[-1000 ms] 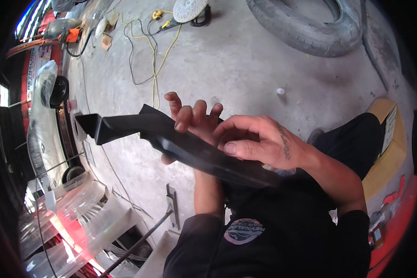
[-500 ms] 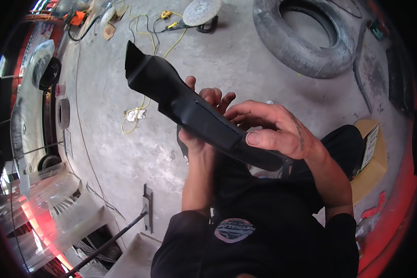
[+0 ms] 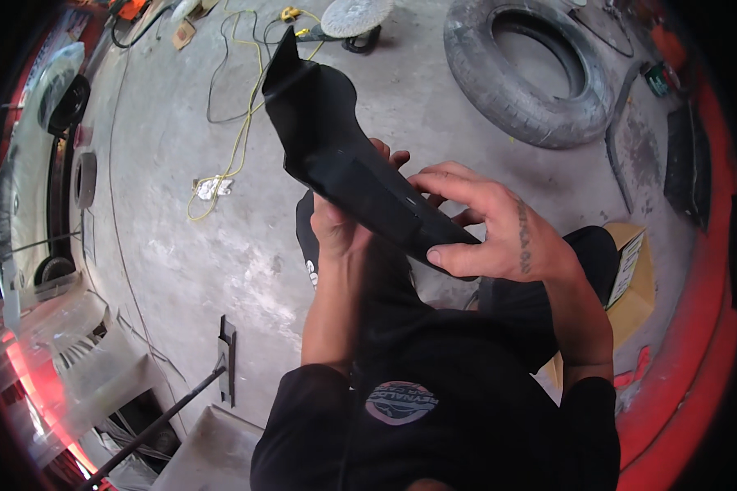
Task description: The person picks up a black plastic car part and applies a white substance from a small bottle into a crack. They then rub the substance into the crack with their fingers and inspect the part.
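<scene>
A long black plastic trim panel (image 3: 360, 184) is held up in front of me, slanting from upper left to lower right. Its far end flares into a wide folded flange; the near end is narrower. My left hand (image 3: 340, 225) grips it from beneath, thumb on the near side and fingertips showing past the far edge. With my right hand (image 3: 499, 229) I pinch the narrow end, the thumb on its upper face and the fingers curled along its far edge. A narrow slot shows on the panel's face near my right fingers.
A worn tire (image 3: 524, 123) lies on the concrete floor at the far right. A disc-headed polisher (image 3: 356, 18) with a yellow cord (image 3: 244, 135) is at the back. A cardboard box (image 3: 635, 282) stands on the right, beside a red surface (image 3: 696, 352). Left front is a metal stand (image 3: 227, 360).
The panel has turned steeper, its flared end swinging up and to the right. Both hands have stayed on it, and the whole view has shifted a little.
</scene>
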`<move>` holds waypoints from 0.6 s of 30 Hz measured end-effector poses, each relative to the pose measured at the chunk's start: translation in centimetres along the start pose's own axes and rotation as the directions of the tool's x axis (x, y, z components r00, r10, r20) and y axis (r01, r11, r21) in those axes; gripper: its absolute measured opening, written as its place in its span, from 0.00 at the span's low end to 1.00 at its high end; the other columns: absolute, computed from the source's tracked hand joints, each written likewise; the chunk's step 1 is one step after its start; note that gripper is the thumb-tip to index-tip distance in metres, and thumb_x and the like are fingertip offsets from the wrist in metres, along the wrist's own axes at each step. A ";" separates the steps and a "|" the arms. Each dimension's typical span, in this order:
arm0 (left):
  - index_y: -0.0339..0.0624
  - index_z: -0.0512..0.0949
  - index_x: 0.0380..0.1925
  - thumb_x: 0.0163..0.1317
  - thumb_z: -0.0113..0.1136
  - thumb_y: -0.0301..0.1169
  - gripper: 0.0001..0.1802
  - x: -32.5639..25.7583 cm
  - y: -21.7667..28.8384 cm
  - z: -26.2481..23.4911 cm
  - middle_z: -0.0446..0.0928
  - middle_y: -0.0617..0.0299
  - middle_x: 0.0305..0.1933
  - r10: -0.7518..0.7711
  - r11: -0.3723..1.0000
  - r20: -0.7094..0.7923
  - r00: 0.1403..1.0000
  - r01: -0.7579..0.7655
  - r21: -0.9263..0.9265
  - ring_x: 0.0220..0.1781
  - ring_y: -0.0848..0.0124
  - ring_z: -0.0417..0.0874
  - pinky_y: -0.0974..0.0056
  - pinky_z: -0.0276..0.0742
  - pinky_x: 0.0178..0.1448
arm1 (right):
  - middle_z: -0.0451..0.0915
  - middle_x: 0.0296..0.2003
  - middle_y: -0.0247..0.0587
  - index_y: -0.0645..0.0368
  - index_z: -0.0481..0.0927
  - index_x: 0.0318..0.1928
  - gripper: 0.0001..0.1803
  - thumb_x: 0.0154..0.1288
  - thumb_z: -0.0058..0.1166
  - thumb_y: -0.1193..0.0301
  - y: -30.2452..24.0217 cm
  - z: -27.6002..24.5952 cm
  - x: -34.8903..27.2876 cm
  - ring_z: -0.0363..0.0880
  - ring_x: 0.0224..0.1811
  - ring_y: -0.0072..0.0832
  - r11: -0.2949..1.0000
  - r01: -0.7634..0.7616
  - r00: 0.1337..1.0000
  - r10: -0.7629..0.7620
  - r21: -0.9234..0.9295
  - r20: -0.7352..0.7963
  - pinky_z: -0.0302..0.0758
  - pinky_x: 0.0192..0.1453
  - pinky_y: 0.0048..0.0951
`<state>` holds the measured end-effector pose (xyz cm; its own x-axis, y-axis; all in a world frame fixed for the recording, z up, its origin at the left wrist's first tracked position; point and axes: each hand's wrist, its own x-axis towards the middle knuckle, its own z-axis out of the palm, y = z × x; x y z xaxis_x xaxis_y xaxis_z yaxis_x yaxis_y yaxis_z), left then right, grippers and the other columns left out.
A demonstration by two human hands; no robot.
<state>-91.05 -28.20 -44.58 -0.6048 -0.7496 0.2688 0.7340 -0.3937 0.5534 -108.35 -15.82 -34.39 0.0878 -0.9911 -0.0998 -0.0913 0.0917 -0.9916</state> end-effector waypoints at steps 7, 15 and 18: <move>0.37 0.70 0.66 0.45 0.84 0.51 0.52 -0.7 0.3 -0.3 0.75 0.57 0.55 -0.055 0.993 -0.121 0.991 0.067 0.098 0.61 0.61 0.77 0.40 0.63 0.78 | 0.75 0.48 0.50 0.65 0.76 0.58 0.31 0.51 0.66 0.72 -0.4 0.8 0.4 0.77 0.51 0.47 0.955 0.024 0.993 -0.057 -0.295 -0.102 0.75 0.57 0.38; 0.39 0.73 0.64 0.49 0.82 0.45 0.44 -0.8 -0.1 -0.6 0.77 0.53 0.63 0.027 0.996 -0.121 0.992 -0.016 0.091 0.65 0.52 0.79 0.37 0.65 0.78 | 0.74 0.44 0.46 0.65 0.76 0.52 0.31 0.46 0.72 0.72 -0.3 1.4 1.0 0.76 0.47 0.43 0.874 -0.014 0.976 -0.092 -0.485 -0.195 0.73 0.52 0.37; 0.37 0.71 0.65 0.50 0.82 0.39 0.44 -0.7 -0.1 -0.4 0.78 0.54 0.63 0.025 0.999 -0.108 0.994 -0.020 0.040 0.65 0.54 0.80 0.43 0.68 0.75 | 0.73 0.41 0.49 0.66 0.75 0.48 0.27 0.48 0.71 0.70 -0.4 1.6 1.2 0.75 0.46 0.47 0.862 0.022 0.969 -0.142 -0.506 -0.201 0.73 0.50 0.42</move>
<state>-90.61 -27.84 -45.17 -0.5496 -0.8123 0.1952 0.7331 -0.3569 0.5789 -106.63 -16.91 -34.21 -0.1011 -0.9930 0.0609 -0.5791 0.0090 -0.8152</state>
